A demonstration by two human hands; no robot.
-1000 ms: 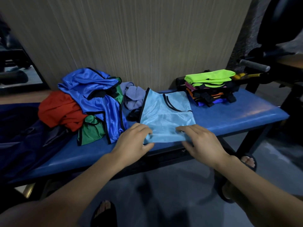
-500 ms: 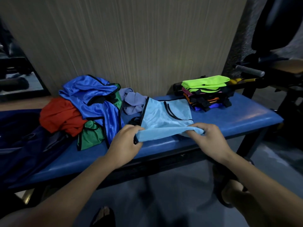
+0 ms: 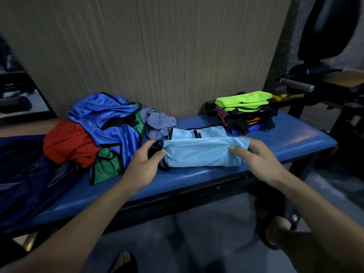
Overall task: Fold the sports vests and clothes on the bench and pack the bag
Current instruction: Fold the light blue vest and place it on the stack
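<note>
The light blue vest (image 3: 202,152) lay on the blue table (image 3: 285,142), close to its front edge and about halfway along. Its near part was folded back over the rest, so it made a long, flat roll. The left hand (image 3: 143,164) pinched the left end of the vest, thumb on top, with the black trim bunched in its grip. The right hand (image 3: 254,154) held the right end, its fingers curled over the fold and its thumb on the cloth.

Toward the left end of the table sat a messy pile of unfolded clothes (image 3: 106,131): shiny blue on top, red at the left, green at the front. A small purple cloth (image 3: 159,123) lay between that pile and the light blue vest, near the back edge. Toward the right end, near the back edge, stood a neat stack of folded vests (image 3: 244,113) with a bright green one on top. A dark blue bag (image 3: 21,174) lay at the far left end of the table.
</note>
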